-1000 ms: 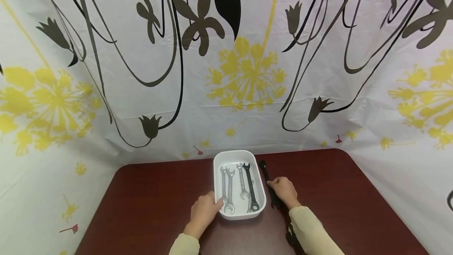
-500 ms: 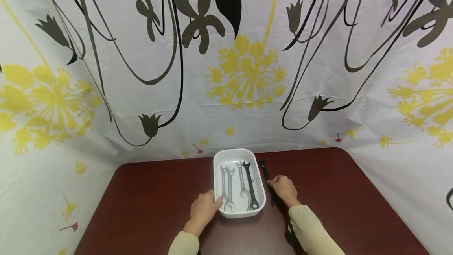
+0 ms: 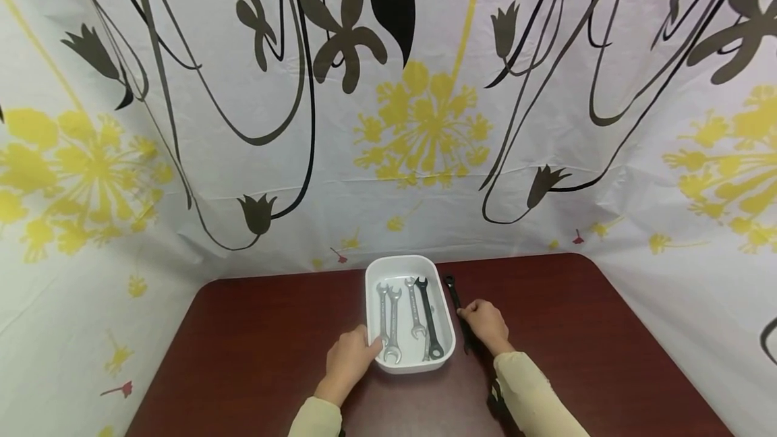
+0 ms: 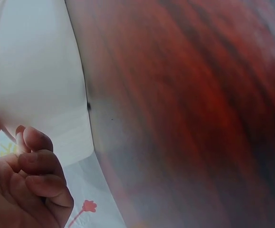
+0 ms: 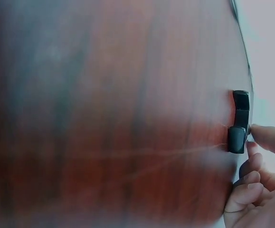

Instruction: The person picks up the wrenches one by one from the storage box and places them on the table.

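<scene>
My left hand grips the near left rim of a white tray, thumb over the edge. The tray's outer wall fills the upper left of the left wrist view, beside the curled fingers. Inside lie several silver wrenches and a black ratchet wrench, which partly covers a silver one. Right of the tray, my right hand pinches another black wrench between thumb and fingers. Its middle is hidden by the hand in the head view. The right wrist view shows the wrench end beside the fingertips.
A dark red wood-patterned table lies under everything. A white cloth with flower prints hangs behind its far edge and along both sides. A dark object, too unclear to name, shows beside the right sleeve.
The near end of the black wrench in my right hand looked broad and forked a second ago; now it looks narrower, as if turned on edge. Both hands and the tray stay put.
</scene>
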`<state>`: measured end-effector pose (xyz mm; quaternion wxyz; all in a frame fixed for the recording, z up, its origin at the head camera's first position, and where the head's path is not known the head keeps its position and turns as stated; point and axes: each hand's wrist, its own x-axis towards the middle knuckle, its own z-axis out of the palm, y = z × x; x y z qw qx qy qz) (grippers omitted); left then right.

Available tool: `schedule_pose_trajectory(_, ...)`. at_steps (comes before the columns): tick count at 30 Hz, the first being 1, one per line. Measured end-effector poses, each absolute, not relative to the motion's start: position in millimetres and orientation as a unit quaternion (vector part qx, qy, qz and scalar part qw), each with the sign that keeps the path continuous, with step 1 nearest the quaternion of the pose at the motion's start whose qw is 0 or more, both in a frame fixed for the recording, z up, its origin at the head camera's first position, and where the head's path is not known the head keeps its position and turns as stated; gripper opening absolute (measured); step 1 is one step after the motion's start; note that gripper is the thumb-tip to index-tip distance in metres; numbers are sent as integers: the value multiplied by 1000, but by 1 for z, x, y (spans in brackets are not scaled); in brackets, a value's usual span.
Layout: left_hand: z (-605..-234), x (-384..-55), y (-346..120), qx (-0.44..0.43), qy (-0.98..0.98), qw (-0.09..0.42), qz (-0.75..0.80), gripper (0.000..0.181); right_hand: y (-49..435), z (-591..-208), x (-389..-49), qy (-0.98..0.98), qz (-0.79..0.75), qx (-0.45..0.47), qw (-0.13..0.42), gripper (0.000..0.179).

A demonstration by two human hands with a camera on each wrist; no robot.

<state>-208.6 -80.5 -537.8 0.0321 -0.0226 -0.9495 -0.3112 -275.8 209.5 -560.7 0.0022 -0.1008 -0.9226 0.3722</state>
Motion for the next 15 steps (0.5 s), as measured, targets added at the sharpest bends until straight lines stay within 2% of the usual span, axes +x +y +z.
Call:
schedule_pose_trajectory(9,-538,-208,-82,-20,-952,31,-304,26,212,-561,-276,-900,422,-108,25,25)
schedule_pose_trajectory(15,-540,-208,-82,-21,-951,32,-307,26,215,-561,-276,-884,453,-97,68,22)
